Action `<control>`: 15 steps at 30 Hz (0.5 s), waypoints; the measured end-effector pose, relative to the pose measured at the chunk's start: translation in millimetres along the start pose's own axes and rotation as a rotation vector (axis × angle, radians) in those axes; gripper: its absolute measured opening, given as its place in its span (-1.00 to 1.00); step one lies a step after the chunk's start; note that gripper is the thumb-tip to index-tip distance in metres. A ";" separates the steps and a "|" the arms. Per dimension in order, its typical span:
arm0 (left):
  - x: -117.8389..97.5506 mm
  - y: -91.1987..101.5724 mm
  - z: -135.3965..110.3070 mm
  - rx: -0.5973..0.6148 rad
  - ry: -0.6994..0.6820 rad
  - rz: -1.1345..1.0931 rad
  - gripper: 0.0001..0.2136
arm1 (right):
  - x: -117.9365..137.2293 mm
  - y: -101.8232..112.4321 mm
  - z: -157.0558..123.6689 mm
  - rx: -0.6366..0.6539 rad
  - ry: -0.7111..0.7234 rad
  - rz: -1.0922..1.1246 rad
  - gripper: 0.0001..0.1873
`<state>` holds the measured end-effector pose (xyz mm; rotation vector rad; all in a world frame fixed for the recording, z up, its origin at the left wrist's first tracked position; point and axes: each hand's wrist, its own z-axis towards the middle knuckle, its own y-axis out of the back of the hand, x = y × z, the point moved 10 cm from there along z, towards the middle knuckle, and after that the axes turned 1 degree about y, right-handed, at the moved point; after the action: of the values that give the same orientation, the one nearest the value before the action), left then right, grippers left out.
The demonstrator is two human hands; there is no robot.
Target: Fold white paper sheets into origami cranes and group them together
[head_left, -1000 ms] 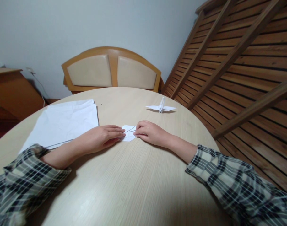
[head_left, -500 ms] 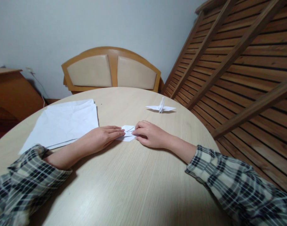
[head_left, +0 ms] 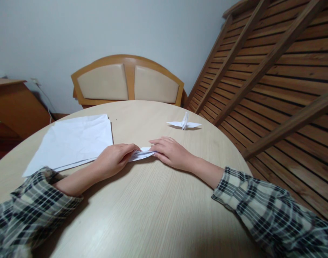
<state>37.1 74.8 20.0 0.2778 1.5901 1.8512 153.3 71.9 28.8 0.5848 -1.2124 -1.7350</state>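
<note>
A: Table (head_left: pixel 153 215): round, pale wood. Sheets (head_left: pixel 72 139) lie flat on its far left. Hands?

B: Left hand (head_left: pixel 114 161) is curled narrow, fingertips pinching the left end of the paper (head_left: pixel 142 154). Right hand (head_left: pixel 170 152) is looser, fingers over the right end. I cannot tell whether it grips or only presses.

A: Paper's place?

B: Mid-table, between the hands and touching both. One edge seems slightly lifted off the wood. It sits just right of the sheets and on the near side of the crane (head_left: pixel 184 123), well apart from it.

A: How to fold it well?

B: My judgement: pin one end flat with the right, bring the flap over with the left, and line up the edges before creasing. Then run a fingertip outward along the crease. It is small and layered, so it likely slips under uneven pressure.
</note>
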 end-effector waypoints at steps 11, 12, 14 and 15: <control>-16.9 4.9 -2.6 -0.047 -0.003 0.059 -0.75 | 1.9 4.1 3.6 -0.002 -0.021 0.015 -0.77; -13.3 4.4 -2.5 -0.048 0.031 0.028 -0.77 | 3.6 5.8 3.4 -0.018 -0.016 0.023 -0.76; -7.1 3.7 -3.0 -0.043 0.099 -0.055 -0.79 | 6.5 10.2 2.9 -0.055 -0.012 0.039 -0.75; -5.5 3.9 -3.3 -0.041 0.123 -0.103 -0.80 | 7.4 13.7 2.3 -0.081 -0.014 0.038 -0.75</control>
<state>38.0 68.7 24.2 0.0636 1.6148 1.8487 153.6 65.2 43.1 0.4988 -1.1499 -1.7501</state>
